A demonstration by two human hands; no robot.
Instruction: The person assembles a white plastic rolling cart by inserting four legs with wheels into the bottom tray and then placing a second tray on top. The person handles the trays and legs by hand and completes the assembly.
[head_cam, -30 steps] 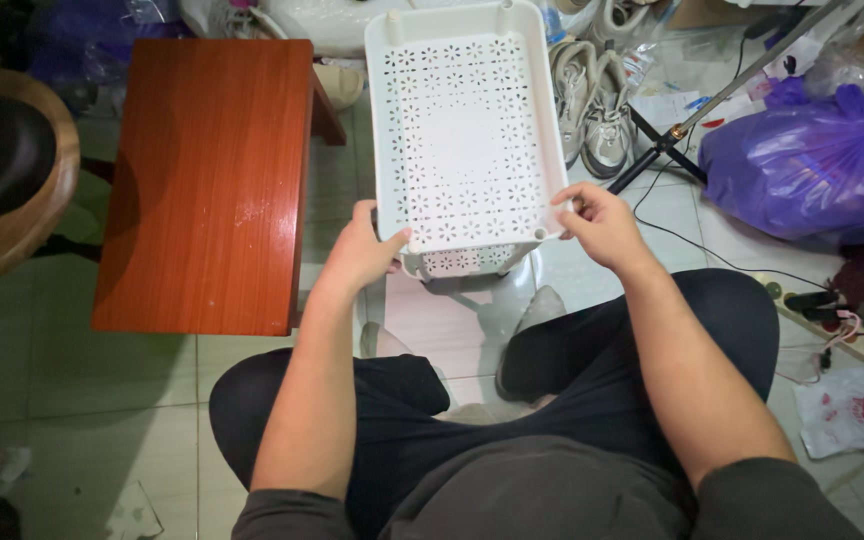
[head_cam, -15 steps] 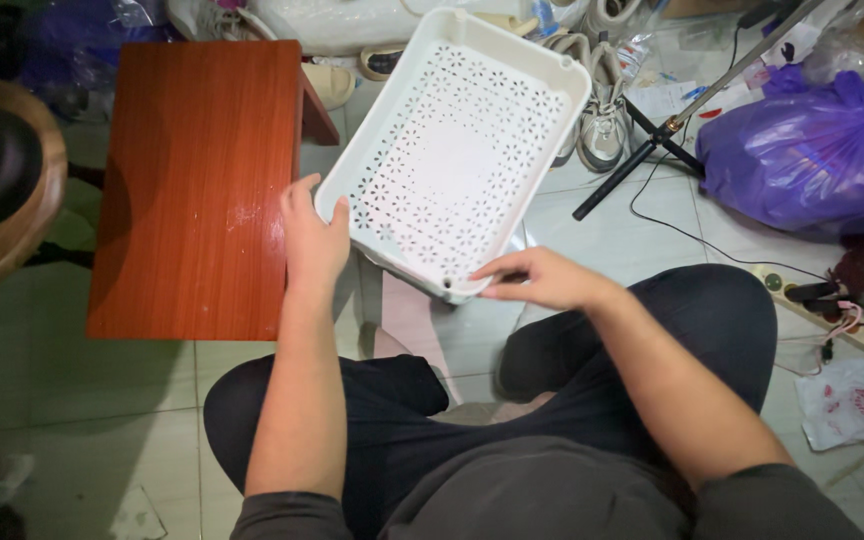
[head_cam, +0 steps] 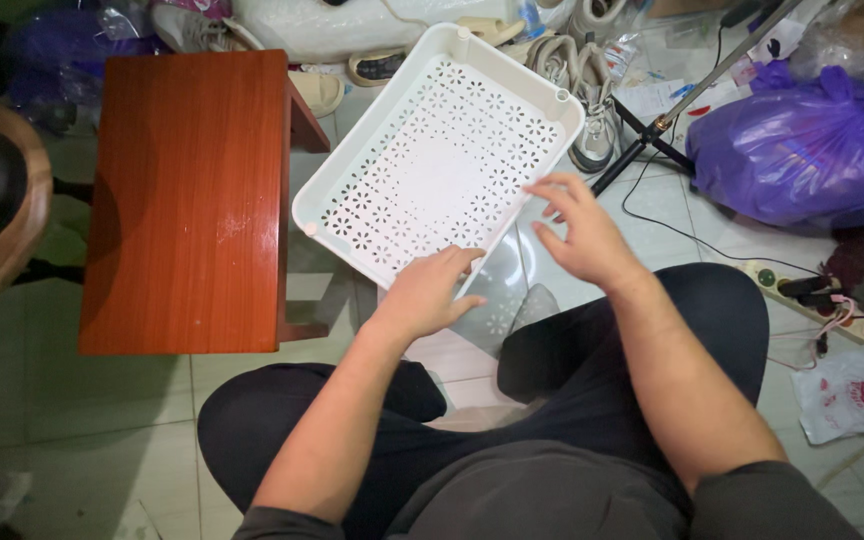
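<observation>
A white perforated plastic tray [head_cam: 439, 168] is seen tilted and turned at an angle in front of the seated person, above the tiled floor [head_cam: 72, 400], with its left corner just beside the edge of the red wooden surface [head_cam: 187, 200]. The left hand [head_cam: 427, 295] is laid on the tray's near rim with the fingers only loosely curled, so that the rim is steadied rather than firmly clamped. The right hand [head_cam: 577, 235] is held open with spread fingers just off the tray's right edge, and nothing is grasped by it; whether its fingertips touch the rim cannot be told. Because the tray appears to be held by one loose grip alone, it could be judged likely to slip or swing down onto the floor if that hand were shifted. Its far end is close to the pale sneakers [head_cam: 582, 70] and the dark tripod leg [head_cam: 652, 135], which could be knocked by a careless turn. The power strip [head_cam: 802, 290] and its cables lie near the right knee and could be snagged by a moving leg.
</observation>
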